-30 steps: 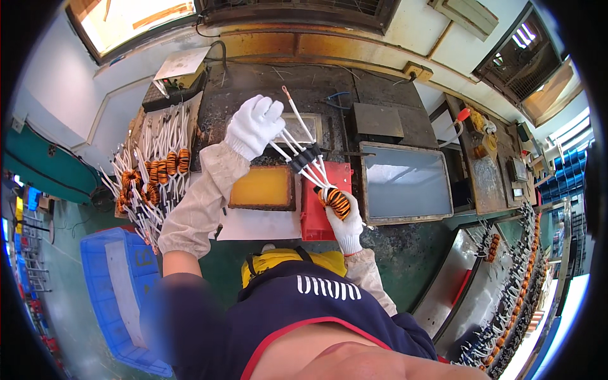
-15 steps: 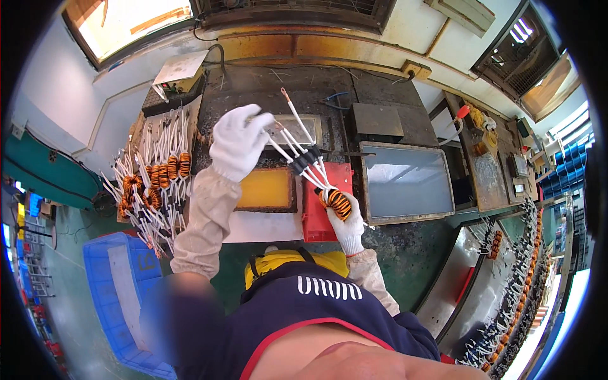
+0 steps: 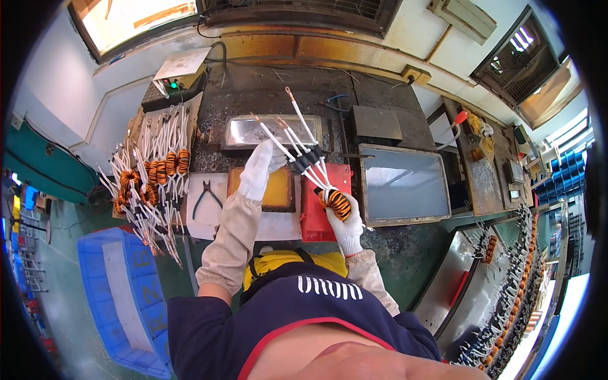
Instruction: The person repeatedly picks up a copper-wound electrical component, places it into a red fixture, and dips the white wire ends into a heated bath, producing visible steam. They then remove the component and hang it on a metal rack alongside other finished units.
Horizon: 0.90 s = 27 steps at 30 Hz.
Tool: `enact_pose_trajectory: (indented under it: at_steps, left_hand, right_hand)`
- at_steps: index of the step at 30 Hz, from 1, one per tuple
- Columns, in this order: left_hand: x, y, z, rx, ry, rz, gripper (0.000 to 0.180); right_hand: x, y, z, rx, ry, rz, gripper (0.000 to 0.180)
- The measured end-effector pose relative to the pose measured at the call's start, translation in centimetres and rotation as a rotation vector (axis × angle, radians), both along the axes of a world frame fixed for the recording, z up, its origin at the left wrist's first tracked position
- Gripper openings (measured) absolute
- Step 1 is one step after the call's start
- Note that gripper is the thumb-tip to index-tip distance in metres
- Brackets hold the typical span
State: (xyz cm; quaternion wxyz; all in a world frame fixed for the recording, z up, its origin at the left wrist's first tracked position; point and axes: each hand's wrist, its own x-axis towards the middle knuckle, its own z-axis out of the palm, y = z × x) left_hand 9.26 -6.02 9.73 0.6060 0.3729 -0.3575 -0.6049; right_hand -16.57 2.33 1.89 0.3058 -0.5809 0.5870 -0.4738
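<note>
Right grip (image 3: 347, 229) clasps a striped coil (image 3: 337, 204); left grip (image 3: 258, 170), hold unclear, partly covers a yellow-filled tray (image 3: 278, 208) near pliers (image 3: 207, 188).

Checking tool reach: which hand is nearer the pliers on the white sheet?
Left. The left hand is right of the pliers, slightly farther from the body. The right hand, holding the striped coil, is much farther right, past the red tray.

An orange-and-black striped, ring-shaped wire coil (image 3: 335, 204) lies tilted in the white-gloved right grip (image 3: 348, 229). Its long white insulated leads (image 3: 304, 122) run up and leftward through short black tubular sleeves (image 3: 313, 154), then fan apart, ending in bare copper-coloured tips (image 3: 289, 94), one standing highest.
</note>
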Motion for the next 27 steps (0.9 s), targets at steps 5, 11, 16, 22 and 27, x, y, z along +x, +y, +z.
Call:
enact_pose_trajectory:
  at_steps: [5,11,16,22,27]
  left_hand:
    - [-2.7,-1.1,0.2,0.189,0.235,-0.101,0.065]
    - [-4.7,-2.1,0.1,-0.090,0.509,-0.256,0.062]
    - [-4.4,-2.2,-0.5,-0.079,0.392,-0.111,0.044]
    - [-4.5,-4.0,-2.6,0.089,0.391,-0.160,0.046]
    - [-5.7,-6.3,-1.3,0.004,0.213,-0.156,0.045]
  right_hand:
    - [-0.2,-0.1,-0.3,0.000,-0.065,0.017,0.054]
    - [0.2,0.0,0.4,0.006,-0.025,-0.004,0.053]
    - [0.4,0.3,1.2,-0.005,0.040,-0.020,0.053]
    - [0.1,0.2,0.7,0.080,0.046,-0.042,0.054]
    - [0.0,0.3,1.1,0.055,0.027,-0.020,0.053]
